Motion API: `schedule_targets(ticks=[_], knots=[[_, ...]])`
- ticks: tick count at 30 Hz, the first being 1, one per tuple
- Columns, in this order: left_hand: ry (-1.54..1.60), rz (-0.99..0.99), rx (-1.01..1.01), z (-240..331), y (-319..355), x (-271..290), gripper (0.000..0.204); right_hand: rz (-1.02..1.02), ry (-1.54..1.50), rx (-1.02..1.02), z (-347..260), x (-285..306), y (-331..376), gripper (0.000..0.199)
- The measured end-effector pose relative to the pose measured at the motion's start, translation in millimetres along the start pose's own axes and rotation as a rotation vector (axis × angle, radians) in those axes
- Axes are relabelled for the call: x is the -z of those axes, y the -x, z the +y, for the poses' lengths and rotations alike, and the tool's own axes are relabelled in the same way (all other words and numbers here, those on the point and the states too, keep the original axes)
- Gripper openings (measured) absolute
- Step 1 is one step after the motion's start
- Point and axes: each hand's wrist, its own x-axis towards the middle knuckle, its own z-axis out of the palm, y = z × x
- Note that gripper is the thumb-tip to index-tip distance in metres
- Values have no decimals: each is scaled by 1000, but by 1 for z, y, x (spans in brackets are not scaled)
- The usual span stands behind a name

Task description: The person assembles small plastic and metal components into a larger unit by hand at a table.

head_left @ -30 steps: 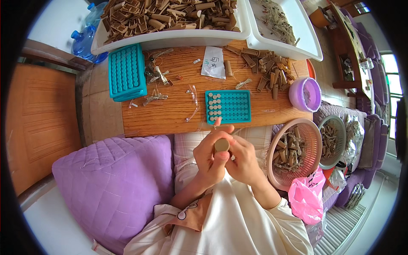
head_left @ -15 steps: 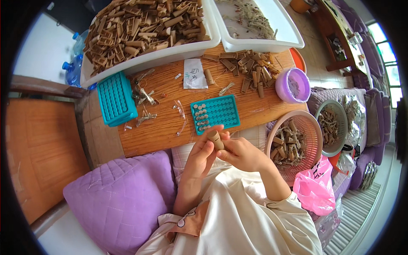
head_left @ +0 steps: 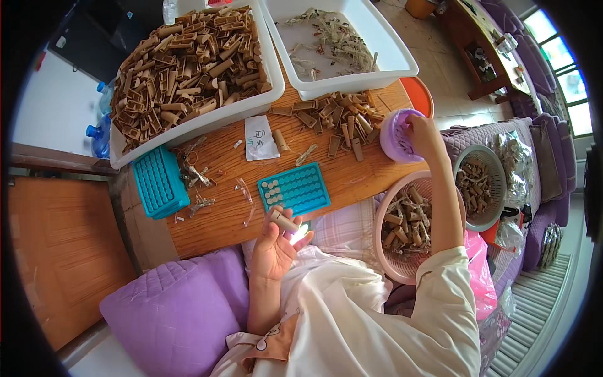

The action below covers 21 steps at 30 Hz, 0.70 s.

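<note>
My left hand [head_left: 274,252] is closed around a brown cork-shaped plastic casing [head_left: 284,221], tilted above the table's near edge. A bright white light shines beside it, between my fingers. My right hand [head_left: 424,137] reaches into a purple bowl [head_left: 393,143] at the table's right edge; its fingertips are hidden in the bowl among small pale pieces. Just beyond my left hand lies a teal tray [head_left: 306,190], with several round silver button cells in the slots on its left side.
A big white bin [head_left: 274,94] of brown casings stands at the back left, next to another white bin [head_left: 352,83] with tangled clear wires. Loose casings [head_left: 336,116] lie before them. Stacked teal trays [head_left: 160,182] sit left. Pink [head_left: 379,245] and grey [head_left: 500,207] baskets stand right.
My right hand has left the casing and moved right and away into the purple bowl. My left hand keeps the casing, and a light now shines by it. The view has shifted.
</note>
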Motion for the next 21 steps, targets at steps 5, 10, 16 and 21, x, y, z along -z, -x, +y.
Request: schedule_targets(ticks=[5, 10, 16, 21], knots=[[-34, -22, 11, -4, -1, -5, 32, -147, 175, 32, -1, -16, -9, 14], [-69, 12, 36, -6, -2, -4, 30, -131, -31, 140, -8, 3, -11, 14], [-16, 1, 63, -6, -3, -9, 27, -171, -383, -107, -21, 33, 0, 12], [-11, 32, 80, -7, -1, -10, 27, -236, -691, -236, -16, 45, 9, 10]])
